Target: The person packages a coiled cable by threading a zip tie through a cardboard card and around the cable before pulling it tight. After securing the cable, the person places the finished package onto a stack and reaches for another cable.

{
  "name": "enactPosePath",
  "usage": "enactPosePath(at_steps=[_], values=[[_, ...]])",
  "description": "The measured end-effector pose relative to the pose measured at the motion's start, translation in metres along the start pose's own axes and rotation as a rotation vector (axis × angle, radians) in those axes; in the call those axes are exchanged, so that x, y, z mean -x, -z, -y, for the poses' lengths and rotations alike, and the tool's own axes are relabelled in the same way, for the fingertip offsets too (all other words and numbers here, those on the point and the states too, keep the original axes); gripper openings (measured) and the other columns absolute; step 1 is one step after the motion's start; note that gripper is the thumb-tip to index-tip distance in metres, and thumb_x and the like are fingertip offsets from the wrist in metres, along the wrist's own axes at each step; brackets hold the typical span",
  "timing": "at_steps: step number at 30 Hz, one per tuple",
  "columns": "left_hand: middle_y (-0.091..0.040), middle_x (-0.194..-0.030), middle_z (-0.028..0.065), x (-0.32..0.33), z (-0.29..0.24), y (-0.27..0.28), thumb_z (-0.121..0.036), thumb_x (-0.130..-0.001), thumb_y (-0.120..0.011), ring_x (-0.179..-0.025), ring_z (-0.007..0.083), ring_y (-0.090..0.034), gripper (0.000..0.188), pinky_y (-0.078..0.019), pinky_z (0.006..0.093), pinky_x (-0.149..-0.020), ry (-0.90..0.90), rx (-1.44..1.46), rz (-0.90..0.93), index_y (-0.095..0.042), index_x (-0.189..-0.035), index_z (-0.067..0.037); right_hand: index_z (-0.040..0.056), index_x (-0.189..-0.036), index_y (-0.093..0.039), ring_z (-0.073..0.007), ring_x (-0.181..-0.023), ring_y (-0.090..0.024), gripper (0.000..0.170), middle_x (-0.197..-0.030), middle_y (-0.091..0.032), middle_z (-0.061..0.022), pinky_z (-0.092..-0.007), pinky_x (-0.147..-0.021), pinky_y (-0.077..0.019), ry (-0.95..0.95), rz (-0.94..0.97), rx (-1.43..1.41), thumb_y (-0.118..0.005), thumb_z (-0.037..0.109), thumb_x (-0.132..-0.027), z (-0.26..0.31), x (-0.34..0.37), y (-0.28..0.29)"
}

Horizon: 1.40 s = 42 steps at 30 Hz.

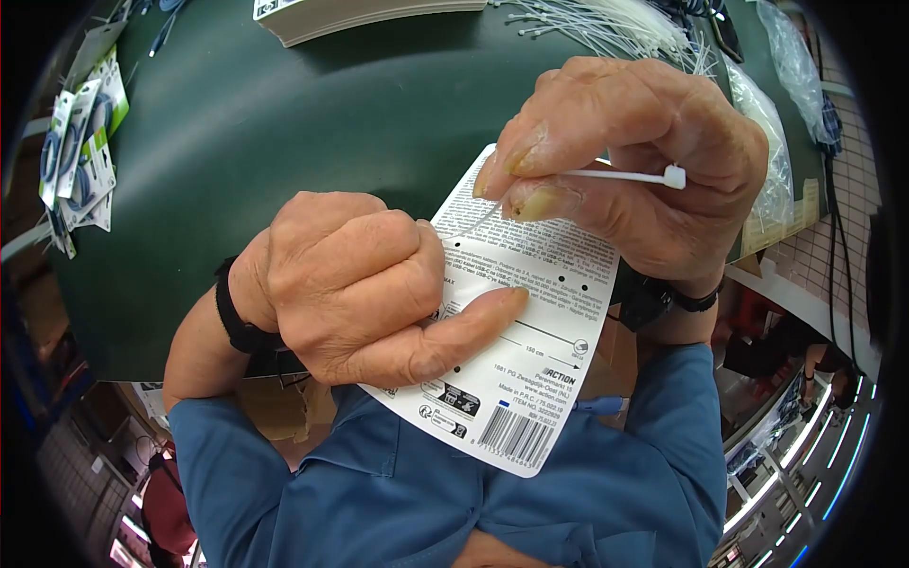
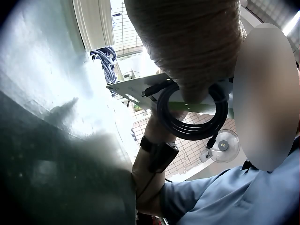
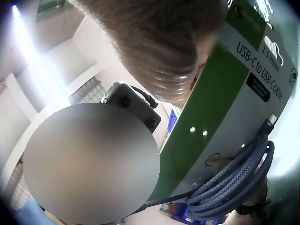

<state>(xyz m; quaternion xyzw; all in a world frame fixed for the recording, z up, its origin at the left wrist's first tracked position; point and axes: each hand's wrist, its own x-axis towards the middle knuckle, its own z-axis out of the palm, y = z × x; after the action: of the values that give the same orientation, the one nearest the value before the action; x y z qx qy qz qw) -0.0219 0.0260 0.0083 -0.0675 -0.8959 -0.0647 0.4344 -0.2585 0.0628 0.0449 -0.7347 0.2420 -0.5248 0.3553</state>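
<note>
A printed cardboard cable card (image 1: 530, 369) is tilted in front of my body, its text and barcode side up. My left hand (image 1: 355, 289) grips its left side, fingers curled and thumb lying across the print. Above the card's upper part, my right hand (image 1: 644, 142) pinches a thin white cable tie (image 1: 615, 175) between thumb and forefinger. The tie's head sticks out to the right, and its thin tail curves down to the card near my left knuckles. On the card's other side hangs a coiled braided USB-C cable (image 3: 234, 183), also dark in the left wrist view.
A green table (image 1: 218, 123) lies beyond my hands. At its back are a stack of white cards (image 1: 369, 24) and a pile of loose cable ties (image 1: 606, 28). Several packaged cables (image 1: 85, 161) are at the left edge. Clear plastic bags (image 1: 762, 142) lie at the right.
</note>
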Motion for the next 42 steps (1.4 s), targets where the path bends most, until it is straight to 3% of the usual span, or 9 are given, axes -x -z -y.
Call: enactPosePath(at_steps=[3,6,11,21,25,28,35,38,42], values=[[-0.049,-0.070,-0.0014,0.000,-0.001,0.004,-0.024,-0.071,-0.080,-0.057,0.0090,-0.048,0.045,-0.0338,0.0233,-0.044,-0.002,0.001,0.020,-0.077,-0.114,-0.011,-0.0058,-0.096,-0.071,-0.0265,-0.073,-0.076,0.021,-0.079,-0.074,-0.0194,-0.0325,-0.060,-0.0574,-0.044,-0.004,0.029,-0.080,-0.013,-0.079,0.003,0.001,-0.001],[-0.065,-0.084,0.0069,0.001,-0.008,0.014,-0.029,-0.058,-0.085,-0.061,0.0156,-0.060,0.059,-0.0406,0.0285,-0.051,0.102,0.048,0.164,-0.074,-0.114,-0.019,-0.0062,-0.096,-0.070,-0.0266,-0.073,-0.076,0.021,-0.079,-0.074,-0.0187,-0.0325,-0.061,-0.0578,-0.051,0.001,0.028,-0.079,-0.014,-0.079,0.002,0.001,-0.001],[-0.065,-0.083,0.0069,0.001,-0.009,0.014,-0.029,-0.057,-0.085,-0.062,0.0158,-0.060,0.059,-0.0411,0.0284,-0.051,0.111,0.041,0.160,-0.074,-0.114,-0.020,-0.0073,-0.097,-0.070,-0.0274,-0.075,-0.076,0.022,-0.079,-0.073,-0.0186,-0.0322,-0.061,-0.0583,-0.050,-0.033,-0.059,-0.078,-0.016,-0.079,0.002,0.002,-0.002],[-0.066,-0.082,0.0063,-0.001,-0.011,0.014,-0.030,-0.058,-0.085,-0.061,0.0159,-0.060,0.057,-0.0442,0.0285,-0.053,0.135,0.035,0.170,-0.074,-0.113,-0.020,-0.0076,-0.094,-0.072,-0.0274,-0.077,-0.077,0.019,-0.086,-0.074,-0.0184,-0.0318,-0.063,-0.0595,-0.151,0.012,0.023,-0.079,-0.015,-0.077,0.005,0.004,-0.001],[-0.067,-0.082,0.0066,0.000,-0.011,0.015,-0.030,-0.059,-0.085,-0.062,0.0163,-0.061,0.056,-0.0456,0.0284,-0.054,0.151,0.032,0.180,-0.075,-0.112,-0.019,-0.0044,-0.089,-0.075,-0.0240,-0.077,-0.076,0.018,-0.088,-0.074,-0.0164,-0.0303,-0.064,-0.0587,-0.160,0.113,0.055,-0.082,-0.011,-0.075,0.002,0.003,0.000],[-0.068,-0.081,0.0070,0.000,-0.012,0.014,-0.030,-0.059,-0.085,-0.064,0.0168,-0.063,0.055,-0.0472,0.0284,-0.055,0.160,0.021,0.180,-0.075,-0.112,-0.019,-0.0009,-0.087,-0.076,-0.0202,-0.076,-0.075,0.018,-0.087,-0.074,-0.0129,-0.0287,-0.063,-0.0571,-0.292,0.285,0.029,-0.086,-0.007,-0.072,0.003,0.003,0.001],[-0.069,-0.082,0.0082,-0.004,-0.011,0.006,-0.028,-0.061,-0.085,-0.068,0.0197,-0.069,0.048,-0.0530,0.0294,-0.058,0.168,-0.041,0.099,-0.076,-0.107,-0.017,0.0011,-0.088,-0.076,-0.0179,-0.075,-0.072,0.019,-0.085,-0.072,-0.0103,-0.0280,-0.064,-0.0554,-0.294,0.292,0.006,-0.087,-0.003,-0.073,0.000,0.003,0.005],[-0.065,-0.079,0.0016,-0.005,-0.007,-0.001,-0.026,-0.074,-0.084,-0.065,0.0152,-0.065,0.044,-0.0479,0.0253,-0.053,0.159,-0.096,-0.004,-0.075,-0.115,-0.014,0.0011,-0.088,-0.076,-0.0182,-0.076,-0.072,0.018,-0.085,-0.072,-0.0103,-0.0280,-0.065,-0.0553,-0.298,0.271,-0.011,-0.087,-0.002,-0.074,-0.001,0.002,0.005],[-0.068,-0.083,0.0045,-0.012,-0.008,-0.001,-0.023,-0.072,-0.085,-0.066,0.0166,-0.067,0.041,-0.0531,0.0283,-0.057,0.218,-0.016,0.002,-0.077,-0.110,-0.012,0.0012,-0.091,-0.076,-0.0181,-0.078,-0.071,0.017,-0.087,-0.072,-0.0104,-0.0276,-0.066,-0.0552,-0.316,0.248,-0.024,-0.085,-0.002,-0.077,0.001,0.003,0.009]])
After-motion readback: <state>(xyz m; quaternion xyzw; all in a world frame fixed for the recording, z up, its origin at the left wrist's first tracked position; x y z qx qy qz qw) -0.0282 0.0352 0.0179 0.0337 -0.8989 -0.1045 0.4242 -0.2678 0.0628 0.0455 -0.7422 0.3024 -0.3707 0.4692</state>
